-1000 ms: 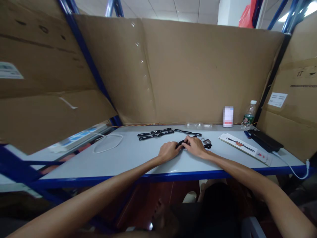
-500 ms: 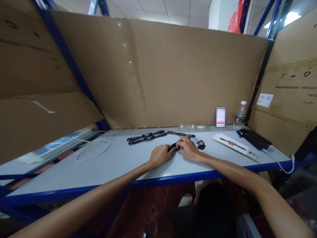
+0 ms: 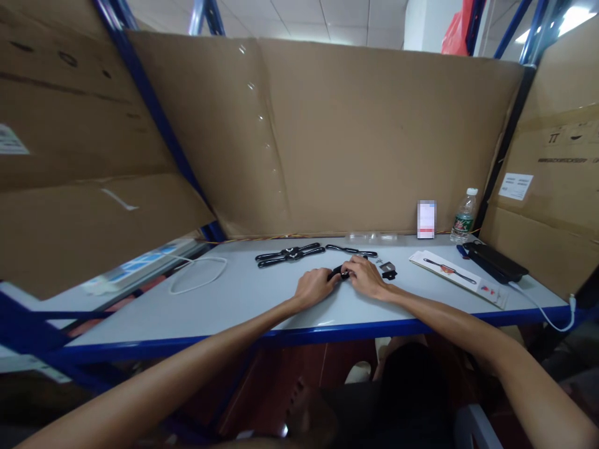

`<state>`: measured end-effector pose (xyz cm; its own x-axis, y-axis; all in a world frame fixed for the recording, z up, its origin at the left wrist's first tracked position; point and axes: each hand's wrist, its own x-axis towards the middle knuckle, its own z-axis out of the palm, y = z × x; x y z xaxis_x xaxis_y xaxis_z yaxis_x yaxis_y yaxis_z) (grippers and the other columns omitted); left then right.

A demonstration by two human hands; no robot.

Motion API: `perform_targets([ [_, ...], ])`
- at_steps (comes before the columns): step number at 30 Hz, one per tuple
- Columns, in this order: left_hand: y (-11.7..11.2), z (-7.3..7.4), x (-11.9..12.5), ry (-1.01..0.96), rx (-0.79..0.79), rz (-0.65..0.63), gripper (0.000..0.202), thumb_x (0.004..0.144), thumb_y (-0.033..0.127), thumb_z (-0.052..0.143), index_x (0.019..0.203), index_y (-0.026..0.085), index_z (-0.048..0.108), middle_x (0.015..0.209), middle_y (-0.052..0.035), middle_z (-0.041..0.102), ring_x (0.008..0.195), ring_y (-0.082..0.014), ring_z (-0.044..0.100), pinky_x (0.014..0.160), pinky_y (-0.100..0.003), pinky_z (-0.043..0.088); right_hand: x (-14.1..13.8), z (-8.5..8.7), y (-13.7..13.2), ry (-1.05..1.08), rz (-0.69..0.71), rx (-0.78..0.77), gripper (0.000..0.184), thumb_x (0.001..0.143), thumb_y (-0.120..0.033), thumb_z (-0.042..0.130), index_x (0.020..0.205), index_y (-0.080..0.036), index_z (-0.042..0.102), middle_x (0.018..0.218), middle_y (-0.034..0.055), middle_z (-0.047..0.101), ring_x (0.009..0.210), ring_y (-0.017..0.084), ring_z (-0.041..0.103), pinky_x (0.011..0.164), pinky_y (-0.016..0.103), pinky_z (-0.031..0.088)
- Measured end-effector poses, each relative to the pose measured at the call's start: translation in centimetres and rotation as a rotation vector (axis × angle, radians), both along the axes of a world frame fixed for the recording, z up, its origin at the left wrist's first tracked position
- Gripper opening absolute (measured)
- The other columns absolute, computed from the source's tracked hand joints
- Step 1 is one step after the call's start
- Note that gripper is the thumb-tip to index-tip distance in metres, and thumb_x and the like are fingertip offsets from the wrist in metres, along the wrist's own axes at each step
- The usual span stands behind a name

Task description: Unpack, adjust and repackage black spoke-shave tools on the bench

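Observation:
Both my hands rest on the grey table [image 3: 234, 299] near its middle. My left hand [image 3: 314, 288] and my right hand [image 3: 367, 276] are closed on a small black strap piece [image 3: 337, 272] held between them just above the tabletop. Just behind them lie two black watch straps [image 3: 289, 254] side by side and another thin black strap [image 3: 352, 251]. A small black part [image 3: 388, 270] sits right of my right hand.
A white cable loop [image 3: 196, 277] and a white power strip [image 3: 140, 265] lie at the left. At the right are a long white package [image 3: 456, 277], a black device [image 3: 496, 262] with a white cable, a water bottle [image 3: 463, 217] and a small white box [image 3: 426, 219]. Cardboard walls surround the table.
My hands have stayed closed on the black piece at the same spot on the table. Only the camera view has swung slightly left and back.

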<state>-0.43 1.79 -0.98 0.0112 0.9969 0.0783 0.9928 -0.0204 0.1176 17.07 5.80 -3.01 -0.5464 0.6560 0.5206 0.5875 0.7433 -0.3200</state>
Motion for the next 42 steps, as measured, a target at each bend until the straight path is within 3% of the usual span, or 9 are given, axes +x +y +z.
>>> perform_targets([
  [7, -0.1, 0.0, 0.1, -0.008, 0.016, -0.005, 0.053, 0.102, 0.054, 0.037, 0.104, 0.02, 0.077, 0.105, -0.0157, 0.078, 0.101, -0.0307, 0.072, 0.08, -0.034, 0.047, -0.3, 0.0, 0.0, 0.017, -0.092, -0.08, 0.009, 0.094, -0.029, 0.065, 0.096, -0.021, 0.067, 0.085, 0.0025, 0.067, 0.082, 0.019, 0.06, 0.072, 0.028, 0.039],
  [12, 0.0, -0.2, 0.0, 0.002, 0.028, -0.013, 0.046, 0.101, 0.048, 0.04, 0.104, 0.02, 0.077, 0.106, -0.0157, 0.078, 0.103, -0.032, 0.072, 0.078, -0.034, 0.047, -0.3, -0.1, 0.2, 0.017, -0.015, -0.043, 0.024, 0.087, -0.006, 0.059, 0.103, -0.021, 0.064, 0.092, 0.0023, 0.069, 0.092, 0.019, 0.061, 0.078, 0.028, 0.041],
  [19, 0.3, -0.3, -0.2, 0.004, 0.008, -0.004, 0.047, 0.1, 0.049, 0.039, 0.105, 0.02, 0.077, 0.107, -0.0162, 0.077, 0.103, -0.033, 0.072, 0.077, -0.034, 0.047, -0.2, -0.3, 0.3, -0.025, 0.006, 0.019, 0.029, 0.086, 0.0, 0.051, 0.095, -0.022, 0.068, 0.1, 0.0044, 0.065, 0.099, 0.019, 0.06, 0.082, 0.027, 0.043],
  [23, 0.1, -0.1, -0.1, 0.005, -0.005, -0.006, 0.05, 0.101, 0.05, 0.037, 0.103, 0.02, 0.077, 0.107, -0.0161, 0.077, 0.103, -0.0328, 0.072, 0.077, -0.034, 0.047, -0.4, -0.1, -0.2, -0.007, -0.054, -0.009, 0.007, 0.091, -0.019, 0.063, 0.096, -0.022, 0.067, 0.101, 0.0034, 0.065, 0.092, 0.019, 0.06, 0.078, 0.027, 0.042],
  [26, -0.1, 0.1, 0.1, -0.001, -0.002, 0.016, 0.051, 0.102, 0.048, 0.034, 0.104, 0.02, 0.077, 0.109, -0.0164, 0.077, 0.105, -0.0326, 0.072, 0.079, -0.034, 0.047, -0.6, 0.1, -0.2, 0.003, -0.113, -0.074, 0.013, 0.092, -0.034, 0.067, 0.096, -0.021, 0.065, 0.091, 0.0028, 0.067, 0.082, 0.018, 0.059, 0.072, 0.028, 0.039],
  [29, -0.1, 0.0, 0.2, -0.021, 0.002, 0.03, 0.052, 0.104, 0.045, 0.032, 0.104, 0.021, 0.078, 0.11, -0.0159, 0.077, 0.105, -0.0312, 0.072, 0.08, -0.034, 0.047, -0.6, -0.1, 0.0, 0.001, -0.054, -0.088, 0.006, 0.09, -0.018, 0.064, 0.096, -0.021, 0.063, 0.088, 0.0023, 0.068, 0.084, 0.018, 0.06, 0.074, 0.027, 0.04],
  [32, 0.0, -0.1, 0.1, -0.029, 0.002, 0.028, 0.05, 0.104, 0.043, 0.032, 0.108, 0.02, 0.077, 0.112, -0.016, 0.077, 0.106, -0.0308, 0.071, 0.081, -0.034, 0.047, -0.5, -0.4, 0.3, 0.025, 0.026, -0.019, 0.028, 0.084, -0.001, 0.055, 0.103, -0.021, 0.063, 0.097, 0.0035, 0.069, 0.095, 0.019, 0.061, 0.083, 0.028, 0.043],
  [39, 0.1, 0.0, 0.3, -0.029, -0.002, 0.033, 0.049, 0.104, 0.041, 0.034, 0.111, 0.021, 0.077, 0.114, -0.0158, 0.076, 0.108, -0.0302, 0.071, 0.083, -0.034, 0.048, -0.2, -0.9, 0.7, 0.038, 0.06, -0.02, 0.026, 0.083, 0.001, 0.053, 0.084, -0.021, 0.067, 0.096, 0.0037, 0.063, 0.094, 0.018, 0.06, 0.084, 0.028, 0.044],
  [42, 0.1, 0.0, 0.6, -0.021, 0.004, 0.046, 0.049, 0.104, 0.042, 0.034, 0.11, 0.021, 0.078, 0.113, -0.0157, 0.076, 0.107, -0.0287, 0.071, 0.084, -0.033, 0.048, -0.2, -1.0, 0.9, 0.089, 0.049, -0.048, 0.016, 0.085, -0.006, 0.06, 0.087, -0.021, 0.066, 0.096, 0.0032, 0.062, 0.086, 0.018, 0.059, 0.079, 0.028, 0.044],
])
